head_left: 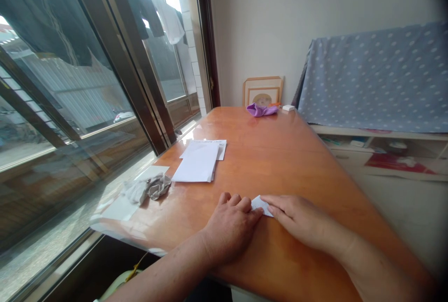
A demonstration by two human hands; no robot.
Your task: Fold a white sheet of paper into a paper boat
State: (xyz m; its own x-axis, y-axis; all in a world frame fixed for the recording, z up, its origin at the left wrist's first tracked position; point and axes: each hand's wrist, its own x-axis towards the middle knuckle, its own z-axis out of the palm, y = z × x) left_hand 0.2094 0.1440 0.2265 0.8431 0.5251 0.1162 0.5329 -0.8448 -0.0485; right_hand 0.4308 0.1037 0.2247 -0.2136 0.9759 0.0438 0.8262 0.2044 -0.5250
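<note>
A small folded piece of white paper [261, 205] lies on the orange wooden table [280, 162], mostly covered by both hands. My left hand [231, 227] rests knuckles up with fingers curled, its fingertips pressing the paper's left side. My right hand [297, 218] lies flat with fingers stretched out over the paper's right edge. Only a small corner of the paper shows between the hands.
A stack of white sheets [201, 159] lies further back on the left. A crumpled grey paper [150, 187] sits near the window edge. A purple cloth [261, 109], a small white box [288, 108] and a picture frame [262, 89] stand at the far end. A blue dotted cover [378, 78] drapes the shelf at right.
</note>
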